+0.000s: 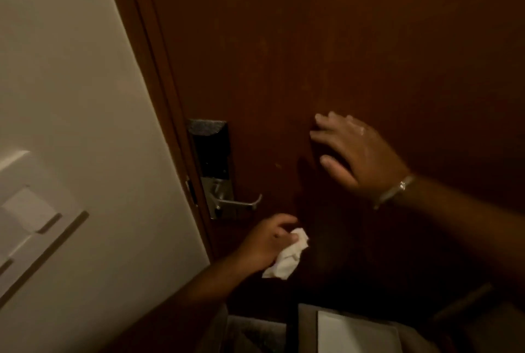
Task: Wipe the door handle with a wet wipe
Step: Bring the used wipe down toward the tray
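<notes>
While left hand grips crumpled white wipe, right hand splayed flat, dark wood door

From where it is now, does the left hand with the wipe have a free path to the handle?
Probably yes: the left hand holds the wipe just below the handle, nothing between them; the right hand rests on the door, off to the side.

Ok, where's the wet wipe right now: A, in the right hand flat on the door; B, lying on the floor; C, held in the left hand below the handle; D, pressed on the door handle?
C: the left hand holds the wet wipe bunched just below the door handle, not touching it.
</notes>
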Motion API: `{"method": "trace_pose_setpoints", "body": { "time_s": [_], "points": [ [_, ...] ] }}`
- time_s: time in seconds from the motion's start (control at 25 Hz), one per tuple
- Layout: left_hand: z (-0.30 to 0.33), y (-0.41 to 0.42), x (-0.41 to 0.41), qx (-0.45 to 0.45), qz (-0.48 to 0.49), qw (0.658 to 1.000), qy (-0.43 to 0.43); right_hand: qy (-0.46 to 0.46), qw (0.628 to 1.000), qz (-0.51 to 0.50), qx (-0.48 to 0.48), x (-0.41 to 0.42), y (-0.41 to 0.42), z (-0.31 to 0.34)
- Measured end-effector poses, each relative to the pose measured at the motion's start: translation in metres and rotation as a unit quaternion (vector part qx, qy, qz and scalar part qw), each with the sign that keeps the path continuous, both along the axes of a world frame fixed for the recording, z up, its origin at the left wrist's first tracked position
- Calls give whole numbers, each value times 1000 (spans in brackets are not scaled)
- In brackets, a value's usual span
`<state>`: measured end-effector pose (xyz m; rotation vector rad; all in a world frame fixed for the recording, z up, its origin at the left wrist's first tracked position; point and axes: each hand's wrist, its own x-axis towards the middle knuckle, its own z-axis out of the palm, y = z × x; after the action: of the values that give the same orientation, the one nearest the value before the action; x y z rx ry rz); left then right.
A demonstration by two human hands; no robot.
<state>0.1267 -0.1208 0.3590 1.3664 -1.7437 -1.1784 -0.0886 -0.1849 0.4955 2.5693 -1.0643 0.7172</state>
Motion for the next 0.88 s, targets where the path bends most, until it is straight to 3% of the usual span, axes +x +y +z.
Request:
{"method": "trace_pose_setpoints", "body": {
  "time_s": [0.04, 0.08, 0.16, 0.24, 0.28, 0.4, 0.48, 0.6, 0.68, 0.88],
  "points": [
    [-4, 0, 3, 69, 14, 996, 53, -73, 986, -25, 150, -17, 23, -30],
    [-5, 2, 2, 112, 19, 990, 86, -160, 934, -70, 312, -30, 45, -56],
    [-4, 11, -14, 163, 13, 979, 119, -289, 761, -141, 563, -42, 77, -95],
    [-3, 20, -44, 198, 6, 973, 122, -338, 641, -149, 673, -55, 94, -122],
    [-7, 25, -61, 212, 9, 970, 123, -352, 609, -137, 697, -62, 99, -132],
    [-22, 36, -107, 246, 24, 964, 99, -393, 588, -136, 694, -89, 105, -153],
    [-32, 48, -132, 303, 41, 941, 141, -447, 558, -161, 681, -112, 109, -170],
    [-56, 73, -161, 392, 75, 881, 254, -554, 458, -194, 668, -146, 118, -201],
    [-89, 89, -175, 395, 100, 877, 255, -604, 370, -242, 663, -167, 127, -228],
    [-176, 105, -207, 438, 185, 829, 293, -643, 256, -340, 637, -198, 154, -307]
  ]
}}
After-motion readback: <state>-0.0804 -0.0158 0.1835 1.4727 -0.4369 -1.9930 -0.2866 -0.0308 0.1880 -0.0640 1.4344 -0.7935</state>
